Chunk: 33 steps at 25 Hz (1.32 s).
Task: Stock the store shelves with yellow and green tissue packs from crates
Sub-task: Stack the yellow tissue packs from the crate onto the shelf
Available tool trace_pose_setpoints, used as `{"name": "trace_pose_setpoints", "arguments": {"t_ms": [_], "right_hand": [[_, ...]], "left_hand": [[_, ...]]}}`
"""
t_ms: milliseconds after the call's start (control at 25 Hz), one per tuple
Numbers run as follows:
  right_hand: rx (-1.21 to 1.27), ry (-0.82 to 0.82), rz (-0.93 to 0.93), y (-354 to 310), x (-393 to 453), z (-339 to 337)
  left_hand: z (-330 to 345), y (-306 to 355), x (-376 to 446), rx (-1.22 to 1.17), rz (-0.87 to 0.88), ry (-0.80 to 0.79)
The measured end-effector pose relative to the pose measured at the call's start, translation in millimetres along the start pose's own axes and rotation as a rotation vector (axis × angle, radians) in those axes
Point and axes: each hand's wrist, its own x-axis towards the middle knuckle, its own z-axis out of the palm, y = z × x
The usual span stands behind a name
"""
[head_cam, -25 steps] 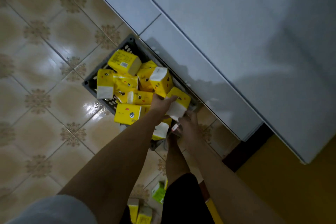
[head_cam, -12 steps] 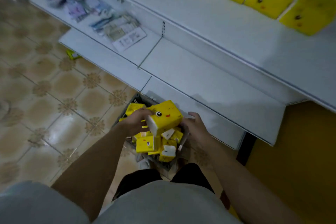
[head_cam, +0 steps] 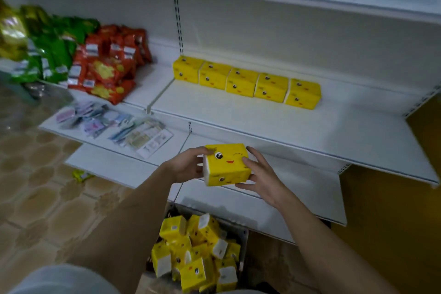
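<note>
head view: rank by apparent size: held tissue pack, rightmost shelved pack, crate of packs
1. crate of packs, partly cut off
2. held tissue pack, in both hands; nearness inflates it
3. rightmost shelved pack; likely the same real size

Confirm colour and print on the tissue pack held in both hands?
Yellow tissue pack with a winking cartoon face, white end panel; clearest in the head view.

my crate (head_cam: 243,234) is mostly buried under yellow packs (head_cam: 191,255) and cut by the bottom edge; the snack bags (head_cam: 47,50) at left are blurred.
</note>
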Motion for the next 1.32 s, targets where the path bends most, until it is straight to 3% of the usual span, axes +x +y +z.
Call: {"name": "trace_pose_setpoints", "arguments": {"t_ms": [200,320,640,720,880,1040,1320], "right_hand": [[0.128,0.288,-0.187,-54.9,0.4,-26.8],[0.159,0.447,-0.252,-85.4,5.6,-67.9],[0.151,0.653,-0.201,-120.8,23.9,-200.0],[0.059,0.689,-0.218,-127.6,27.6,-229.7],[-0.365,0.851,-0.258,-141.3,41.6,-271.6],[-0.349,0.824,-0.329,-167.8,67.5,-289.8],[-0.323,0.658,-0.282,-190.1,105.2,-291.2]], "left_hand": [[69.8,61.9,22.7,0.063,0.201,0.006],[116.6,80.8,42.3,0.263,0.296,0.100],[238.9,76.1,127.1,0.550,0.191,-0.126],[270.4,75.9,148.2,0.593,0.180,-0.122],[318.7,80.6,183.8,0.642,0.233,-0.007],[353.6,91.6,211.9,0.430,0.223,0.047],[354.2,106.2,234.2,0.436,0.248,0.094]]}}
